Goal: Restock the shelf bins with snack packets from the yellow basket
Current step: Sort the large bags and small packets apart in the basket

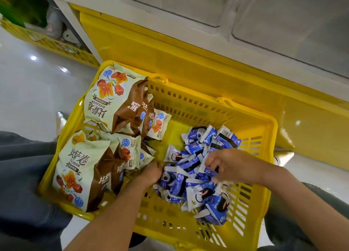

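Observation:
A yellow slatted basket (213, 107) sits on the floor below me. Its right half holds a heap of several small blue-and-white snack packets (198, 186). Its left half holds several large pale-green and brown snack bags (105, 107). My left hand (151, 172) reaches down at the left edge of the blue heap, fingers curled into the packets. My right hand (228, 165) lies on top of the heap and grips blue packets in its curled fingers.
A yellow shelf base (170, 48) runs behind the basket, with clear plastic shelf bins (245, 14) above it. A second yellow basket (47, 41) stands at far left. My knees in dark trousers flank the basket on the glossy white floor (28, 92).

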The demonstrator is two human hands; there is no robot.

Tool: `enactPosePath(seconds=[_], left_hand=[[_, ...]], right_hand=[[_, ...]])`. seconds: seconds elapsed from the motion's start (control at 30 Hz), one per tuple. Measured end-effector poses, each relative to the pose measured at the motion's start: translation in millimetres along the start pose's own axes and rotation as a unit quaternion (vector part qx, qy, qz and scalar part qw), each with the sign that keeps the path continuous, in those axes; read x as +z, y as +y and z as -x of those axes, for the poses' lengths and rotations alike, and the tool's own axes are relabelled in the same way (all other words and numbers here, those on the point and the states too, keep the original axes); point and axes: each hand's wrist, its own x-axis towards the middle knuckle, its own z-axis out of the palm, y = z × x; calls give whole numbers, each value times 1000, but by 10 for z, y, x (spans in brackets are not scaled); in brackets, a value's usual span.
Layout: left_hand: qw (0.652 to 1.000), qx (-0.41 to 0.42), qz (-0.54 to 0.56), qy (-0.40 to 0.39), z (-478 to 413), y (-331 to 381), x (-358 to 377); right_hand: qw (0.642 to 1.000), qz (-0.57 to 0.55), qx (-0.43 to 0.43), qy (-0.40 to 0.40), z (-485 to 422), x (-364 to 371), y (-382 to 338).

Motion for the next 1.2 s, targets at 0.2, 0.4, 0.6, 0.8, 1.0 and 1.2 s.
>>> enactPosePath(seconds=[0.2, 0.4, 0.6, 0.8, 1.0, 1.2], left_hand=[[999, -28, -16, -2, -34, -78, 48], [999, -14, 35, -17, 3, -149, 9], [999, -3, 36, -11, 46, -147, 18], [994, 45, -50, 84, 88, -130, 67], [983, 82, -124, 109, 274, 6, 37], [963, 95, -182, 174, 576, 123, -40]], right_hand=[[982, -85, -50, 158, -893, 241, -252], [996, -52, 24, 72, -1592, 544, -194], [992, 100, 17, 79, -1785, 623, -191], [991, 81, 18, 101, -1738, 624, -214], [967, -124, -27, 220, -1324, 513, -173], [923, -181, -59, 334, -764, 393, -168]])
